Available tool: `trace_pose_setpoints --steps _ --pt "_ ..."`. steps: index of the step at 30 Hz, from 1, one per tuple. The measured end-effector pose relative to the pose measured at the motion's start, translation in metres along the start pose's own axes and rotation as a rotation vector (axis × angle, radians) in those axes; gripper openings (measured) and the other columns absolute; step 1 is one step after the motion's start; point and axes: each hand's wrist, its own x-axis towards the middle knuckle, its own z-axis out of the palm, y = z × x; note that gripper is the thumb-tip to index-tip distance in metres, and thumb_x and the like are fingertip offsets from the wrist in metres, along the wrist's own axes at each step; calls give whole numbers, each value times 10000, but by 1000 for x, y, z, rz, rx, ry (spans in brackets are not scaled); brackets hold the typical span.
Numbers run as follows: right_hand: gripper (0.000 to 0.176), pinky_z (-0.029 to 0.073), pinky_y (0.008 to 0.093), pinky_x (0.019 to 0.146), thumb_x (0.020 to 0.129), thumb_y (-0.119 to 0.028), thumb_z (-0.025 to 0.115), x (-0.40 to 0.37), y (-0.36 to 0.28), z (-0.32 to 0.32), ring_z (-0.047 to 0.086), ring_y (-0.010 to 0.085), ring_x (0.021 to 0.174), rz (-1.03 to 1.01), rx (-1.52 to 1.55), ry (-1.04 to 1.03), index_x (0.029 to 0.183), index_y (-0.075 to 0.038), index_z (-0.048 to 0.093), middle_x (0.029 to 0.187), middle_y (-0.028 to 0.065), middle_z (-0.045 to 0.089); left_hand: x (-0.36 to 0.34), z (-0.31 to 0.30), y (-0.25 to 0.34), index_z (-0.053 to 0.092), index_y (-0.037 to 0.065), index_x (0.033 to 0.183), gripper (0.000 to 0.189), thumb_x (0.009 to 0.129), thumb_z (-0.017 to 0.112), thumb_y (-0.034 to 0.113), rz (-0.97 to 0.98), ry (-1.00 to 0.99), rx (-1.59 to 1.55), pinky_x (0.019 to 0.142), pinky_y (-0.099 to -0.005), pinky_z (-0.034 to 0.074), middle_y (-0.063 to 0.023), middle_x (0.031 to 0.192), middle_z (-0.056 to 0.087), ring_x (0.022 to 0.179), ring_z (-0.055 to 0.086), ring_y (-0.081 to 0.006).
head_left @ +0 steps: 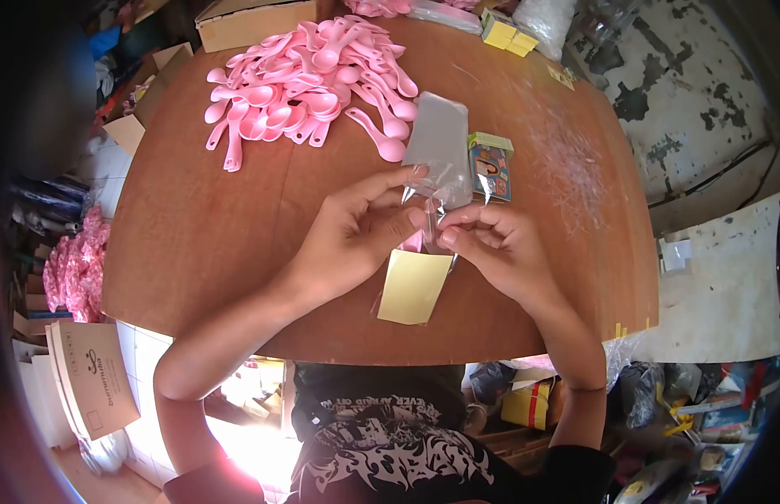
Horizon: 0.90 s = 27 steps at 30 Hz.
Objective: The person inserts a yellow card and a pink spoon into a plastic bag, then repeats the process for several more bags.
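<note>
Near the front edge of the table [222, 218], just right of its middle, both hands meet over a clear pouch [434, 220]. The left hand [356, 231] pinches its upper end between thumb and forefinger, and the right hand [499, 244] grips the same end with bunched fingertips, so the two hands touch across it. A gold card [413, 286] lies inside the pouch. Its long axis runs from the hands back toward the person, leaning slightly left, and its lower end rests on the wood. A pink sliver [413, 242] shows above the card; I cannot tell what it is.

Just beyond the fingertips lies a stack of clear bags [440, 139], its length pointing to the far edge, with a small printed box [491, 168] touching its right side. The heap of pink spoons [310, 84] sits farther out and to the left, nearer the left hand. Bare wood lies open to the left of the hands and toward the right edge.
</note>
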Motion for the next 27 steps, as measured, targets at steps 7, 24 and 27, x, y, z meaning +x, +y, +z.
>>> trace_pose_setpoints --steps 7,24,27 --pt "137 528 235 759 889 -14 648 -3 2 -2 651 110 859 -99 -4 109 1008 53 634 946 89 682 3 -3 -5 557 -52 1221 334 932 621 101 -249 -77 -19 858 -288 545 -116 1077 666 971 645 -152" --pt "112 514 249 716 913 -1 610 -4 9 -16 633 120 821 -226 135 76 996 25 681 927 84 677 1 -6 -5 682 0 1073 176 914 622 48 -86 -13 7 798 -271 555 -93 1001 699 908 651 -127" --pt "124 507 253 721 909 30 595 -3 11 -20 625 121 815 -290 133 0 984 22 694 927 88 676 0 -8 -5 696 9 1036 158 903 611 0 -45 -26 78 813 -269 536 -87 998 704 913 648 -123"
